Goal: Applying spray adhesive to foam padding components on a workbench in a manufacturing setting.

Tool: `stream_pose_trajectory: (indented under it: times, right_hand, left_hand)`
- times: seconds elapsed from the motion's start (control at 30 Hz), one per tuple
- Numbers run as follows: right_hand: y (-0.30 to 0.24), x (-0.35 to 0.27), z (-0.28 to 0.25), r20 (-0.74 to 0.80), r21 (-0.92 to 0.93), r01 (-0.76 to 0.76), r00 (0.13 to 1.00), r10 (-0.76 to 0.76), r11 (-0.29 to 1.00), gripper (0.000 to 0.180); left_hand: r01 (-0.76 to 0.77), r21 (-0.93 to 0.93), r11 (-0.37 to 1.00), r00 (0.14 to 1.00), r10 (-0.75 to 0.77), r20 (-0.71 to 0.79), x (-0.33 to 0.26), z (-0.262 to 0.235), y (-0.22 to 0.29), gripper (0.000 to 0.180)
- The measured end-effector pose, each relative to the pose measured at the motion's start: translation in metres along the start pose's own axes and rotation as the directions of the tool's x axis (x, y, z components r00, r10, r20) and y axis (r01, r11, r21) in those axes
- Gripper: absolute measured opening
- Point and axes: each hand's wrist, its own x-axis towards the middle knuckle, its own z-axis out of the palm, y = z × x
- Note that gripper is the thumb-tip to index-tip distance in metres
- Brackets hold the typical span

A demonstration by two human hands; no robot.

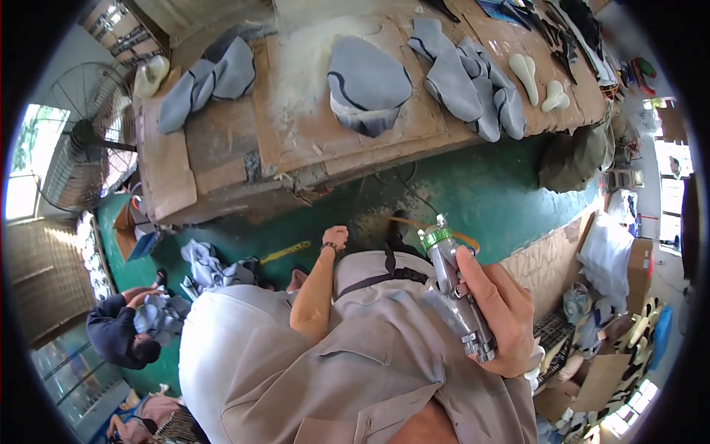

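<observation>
While my right hand is clasping the silver metal spray gun at my lap, left hand loosely curled and empty, I'm judging it wants aiming at the grey foam pads on the cardboard-covered workbench.

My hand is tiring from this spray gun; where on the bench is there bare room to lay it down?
With the spray gun in the right hand, the widest bare patch on the workbench is cardboard between the left grey cover pile and the middle grey piece. The right end is crowded with grey covers and white forms.
</observation>
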Motion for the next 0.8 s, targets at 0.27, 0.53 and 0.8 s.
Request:
stream_pose_trajectory:
  times: [0.27, 0.53, 0.8]
  right_hand:
    - [-0.023, -0.023, 0.022, 0.007, -0.105, -0.049, 0.999, 0.05, 0.993, 0.073]
    - [0.011, -0.062, 0.012, -0.121, -0.01, -0.253, 0.961, 0.25, 0.967, 0.076]
    - [0.075, -0.087, -0.028, -0.206, 0.267, -0.28, 0.918, 0.339, 0.922, 0.067]
  left_hand:
    - [-0.212, -0.142, 0.967, 0.974, 0.198, -0.108, 0.006, -0.012, 0.011, 0.024]
    - [-0.764, -0.296, 0.574, 0.639, 0.604, -0.477, -0.037, -0.067, 0.162, 0.021]
    - [-0.889, 0.249, 0.385, 0.19, 0.804, -0.564, -0.095, -0.087, 0.371, 0.025]
